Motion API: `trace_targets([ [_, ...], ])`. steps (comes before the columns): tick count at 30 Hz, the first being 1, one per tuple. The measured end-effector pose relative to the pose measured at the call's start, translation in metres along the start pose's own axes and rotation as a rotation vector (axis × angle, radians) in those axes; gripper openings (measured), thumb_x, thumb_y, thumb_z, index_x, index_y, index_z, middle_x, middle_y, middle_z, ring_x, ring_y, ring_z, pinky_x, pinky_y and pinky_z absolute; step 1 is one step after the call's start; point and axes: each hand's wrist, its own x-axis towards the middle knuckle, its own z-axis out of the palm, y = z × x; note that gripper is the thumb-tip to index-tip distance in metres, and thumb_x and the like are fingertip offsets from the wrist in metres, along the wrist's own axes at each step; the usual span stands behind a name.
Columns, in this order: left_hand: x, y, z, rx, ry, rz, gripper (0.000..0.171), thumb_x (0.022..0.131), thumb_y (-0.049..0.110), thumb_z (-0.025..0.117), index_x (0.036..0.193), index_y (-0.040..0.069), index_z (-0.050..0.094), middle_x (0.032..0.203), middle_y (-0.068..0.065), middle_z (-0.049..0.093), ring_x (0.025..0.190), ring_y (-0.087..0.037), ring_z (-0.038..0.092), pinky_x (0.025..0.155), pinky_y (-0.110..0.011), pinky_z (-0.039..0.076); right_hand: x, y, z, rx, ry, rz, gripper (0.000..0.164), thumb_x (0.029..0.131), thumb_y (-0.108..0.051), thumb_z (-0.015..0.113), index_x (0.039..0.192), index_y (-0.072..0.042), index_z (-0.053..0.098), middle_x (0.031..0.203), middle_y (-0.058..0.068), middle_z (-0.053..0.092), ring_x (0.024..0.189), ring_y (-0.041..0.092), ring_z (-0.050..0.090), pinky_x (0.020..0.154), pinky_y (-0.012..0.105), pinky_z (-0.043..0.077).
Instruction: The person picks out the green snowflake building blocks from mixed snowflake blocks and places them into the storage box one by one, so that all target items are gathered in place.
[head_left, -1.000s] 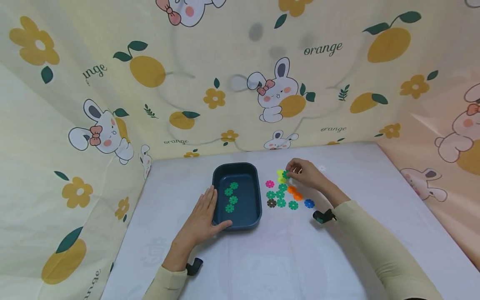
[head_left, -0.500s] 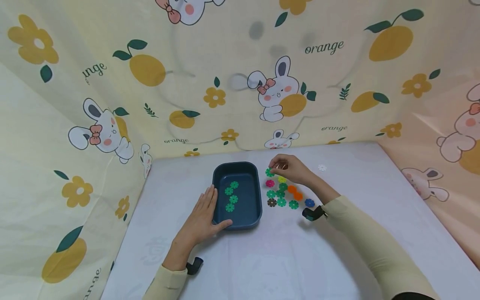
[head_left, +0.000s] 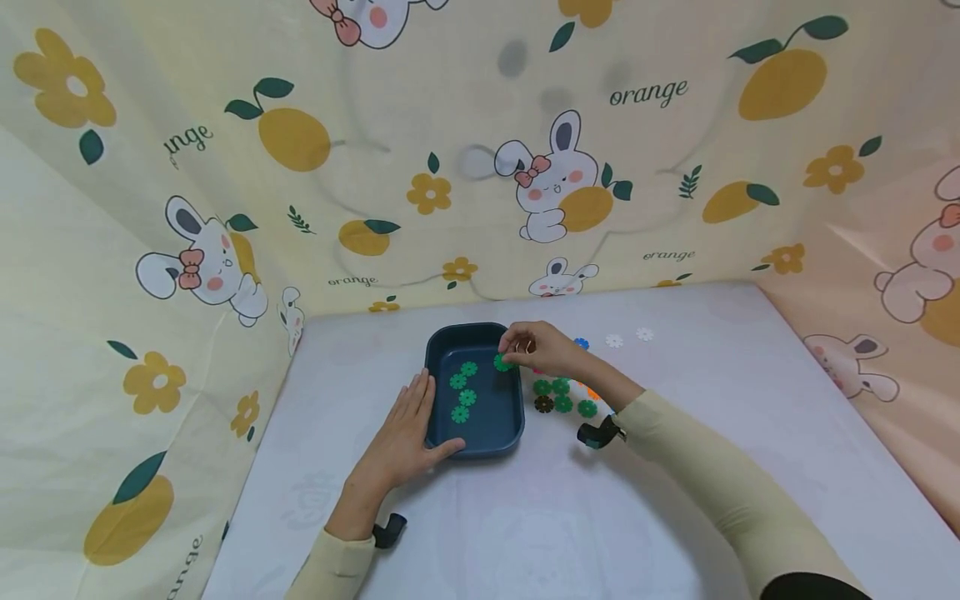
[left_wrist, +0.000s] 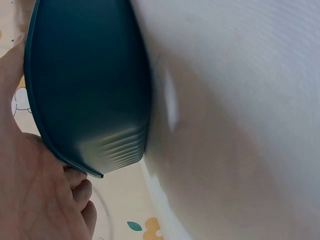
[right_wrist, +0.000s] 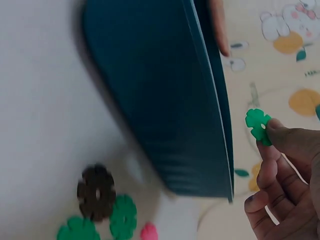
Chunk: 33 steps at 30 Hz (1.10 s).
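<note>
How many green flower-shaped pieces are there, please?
9: four green flower-shaped pieces in the dark-blue rectangular tray, one piece in the right hand, four others on the white table. More may hide behind that hand.

I see a white table spreading across the lower half of the frame. A dark blue tray stands flat on it near the centre. Just right of that I count four green discs, with a brown disc at their lower left, a partly hidden orange disc to their right and a sliver of a pink disc above. Farther up, right of centre, I make out a blue disc and two white discs, set apart.
</note>
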Motion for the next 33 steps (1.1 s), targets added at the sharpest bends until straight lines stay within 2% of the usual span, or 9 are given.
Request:
trace_targets([
  [10,0.0,-0.002,0.001,-0.002,0.003,0.019,0.121,0.096,0.08,0.057,0.172,0.004,0.001,0.181,-0.009,-0.006,0.167,-0.025,-0.003,0.136,-0.047,0.006,0.012,-0.012,0.027,-0.009,-0.128,-0.01,0.011,0.1,-0.013,0.078,0.109,-0.007,0.074,0.1,-0.002,0.072,0.086,0.015,0.064,0.075,0.026,0.056],
  [18,-0.001,-0.002,-0.001,-0.002,0.008,0.038,0.12,0.097,0.079,0.056,0.171,0.002,0.003,0.18,-0.012,-0.005,0.167,-0.027,-0.002,0.136,-0.048,0.006,0.018,-0.017,0.044,-0.096,-0.227,-0.034,0.012,0.1,-0.01,0.078,0.11,-0.004,0.075,0.095,-0.005,0.07,0.083,0.013,0.062,0.073,0.025,0.055],
  [28,0.0,-0.002,-0.001,0.006,-0.011,0.026,0.12,0.097,0.082,0.053,0.171,0.003,0.0,0.18,-0.01,-0.008,0.167,-0.025,-0.005,0.136,-0.046,0.005,0.021,-0.024,0.058,-0.197,-0.349,0.011,0.008,0.101,-0.012,0.077,0.109,-0.012,0.075,0.093,-0.008,0.069,0.084,0.012,0.061,0.075,0.024,0.056],
  [33,0.0,-0.002,0.0,0.004,-0.015,0.017,0.12,0.097,0.081,0.054,0.171,0.004,0.0,0.18,-0.009,-0.009,0.167,-0.024,-0.006,0.136,-0.045,0.004,0.023,-0.025,0.062,-0.232,-0.397,0.0,0.005,0.101,-0.014,0.078,0.106,-0.014,0.076,0.093,-0.01,0.071,0.084,0.011,0.062,0.077,0.025,0.057],
])
